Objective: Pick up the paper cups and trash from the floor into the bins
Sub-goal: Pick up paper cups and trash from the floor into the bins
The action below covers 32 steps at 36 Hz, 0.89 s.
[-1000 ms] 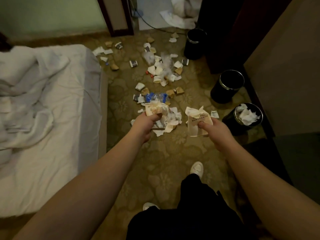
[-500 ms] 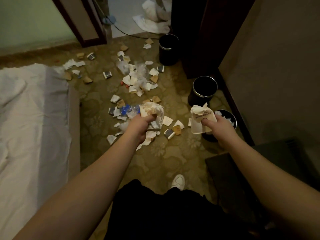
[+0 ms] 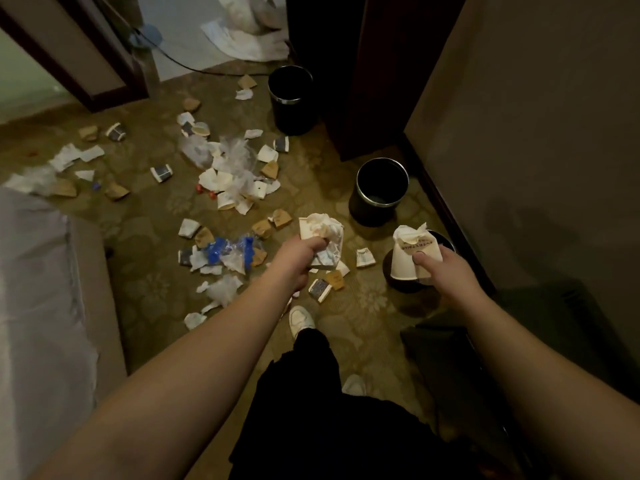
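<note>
My left hand (image 3: 300, 255) grips a bundle of crumpled white paper and cups (image 3: 323, 233) above the carpet. My right hand (image 3: 445, 270) holds white paper cups stuffed with tissue (image 3: 412, 252) right over the nearest black bin (image 3: 446, 241), which is mostly hidden behind them. A second black bin (image 3: 379, 192) stands open just beyond it. A third black bin (image 3: 292, 98) stands farther back by the dark cabinet. Several paper cups, brown sleeves, tissues and clear plastic (image 3: 232, 174) lie scattered across the carpet, with a blue plastic wrapper (image 3: 230, 251) near my left hand.
A bed with white sheets (image 3: 38, 306) fills the left side. A dark wooden cabinet (image 3: 346, 64) and a wall panel (image 3: 536, 133) close off the right. My white shoe (image 3: 301, 320) steps forward on the patterned carpet. A cable and white towels (image 3: 246, 39) lie at the doorway.
The view has swung to the right and moved closer to the bins. My right hand has carried its cups over the nearest bin, and my left hand's bundle has moved toward the bins too.
</note>
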Each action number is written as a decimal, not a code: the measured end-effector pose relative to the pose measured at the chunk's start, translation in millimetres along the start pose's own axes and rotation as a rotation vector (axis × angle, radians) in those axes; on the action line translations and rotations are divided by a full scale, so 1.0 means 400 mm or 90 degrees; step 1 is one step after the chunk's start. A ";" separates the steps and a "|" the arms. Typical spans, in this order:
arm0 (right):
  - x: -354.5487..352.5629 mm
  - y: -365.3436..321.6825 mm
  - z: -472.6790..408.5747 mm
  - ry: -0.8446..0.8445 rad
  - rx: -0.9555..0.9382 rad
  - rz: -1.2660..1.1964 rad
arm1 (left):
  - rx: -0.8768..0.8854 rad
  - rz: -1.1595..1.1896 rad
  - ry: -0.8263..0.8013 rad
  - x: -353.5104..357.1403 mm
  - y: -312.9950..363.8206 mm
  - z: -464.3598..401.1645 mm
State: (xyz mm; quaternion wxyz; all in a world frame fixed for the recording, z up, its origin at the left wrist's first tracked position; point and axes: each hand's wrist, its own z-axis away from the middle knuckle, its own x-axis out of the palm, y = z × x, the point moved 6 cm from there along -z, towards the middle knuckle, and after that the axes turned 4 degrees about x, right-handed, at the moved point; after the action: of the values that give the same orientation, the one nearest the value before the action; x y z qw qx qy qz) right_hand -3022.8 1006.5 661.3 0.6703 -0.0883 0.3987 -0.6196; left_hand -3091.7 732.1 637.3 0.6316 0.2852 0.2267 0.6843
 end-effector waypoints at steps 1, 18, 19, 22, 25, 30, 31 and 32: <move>0.001 -0.020 -0.031 0.009 0.008 0.005 | -0.008 -0.019 -0.011 0.014 0.026 -0.032; 0.003 -0.193 -0.615 0.070 0.089 -0.062 | -0.032 -0.161 -0.064 0.276 0.201 -0.639; 0.001 -0.192 -0.657 0.069 0.087 -0.059 | -0.031 -0.167 -0.060 0.293 0.198 -0.675; 0.003 -0.183 -0.787 0.064 0.081 -0.036 | -0.026 -0.176 -0.048 0.341 0.173 -0.796; 0.022 -0.144 -0.930 0.047 0.102 -0.030 | -0.029 -0.168 -0.047 0.394 0.144 -0.911; 0.066 -0.076 -1.145 0.038 0.109 0.003 | -0.046 -0.168 -0.027 0.454 0.060 -1.106; 0.074 -0.068 -1.184 0.035 0.100 0.014 | -0.048 -0.173 -0.013 0.463 0.047 -1.138; 0.080 -0.060 -1.223 0.032 0.092 0.027 | -0.048 -0.182 0.001 0.472 0.033 -1.175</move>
State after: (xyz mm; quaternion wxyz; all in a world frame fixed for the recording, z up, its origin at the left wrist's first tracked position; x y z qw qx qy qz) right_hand -3358.9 1156.2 336.4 0.6774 -0.0156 0.3714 -0.6347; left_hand -3427.2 941.9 320.5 0.7327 0.2253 0.2394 0.5959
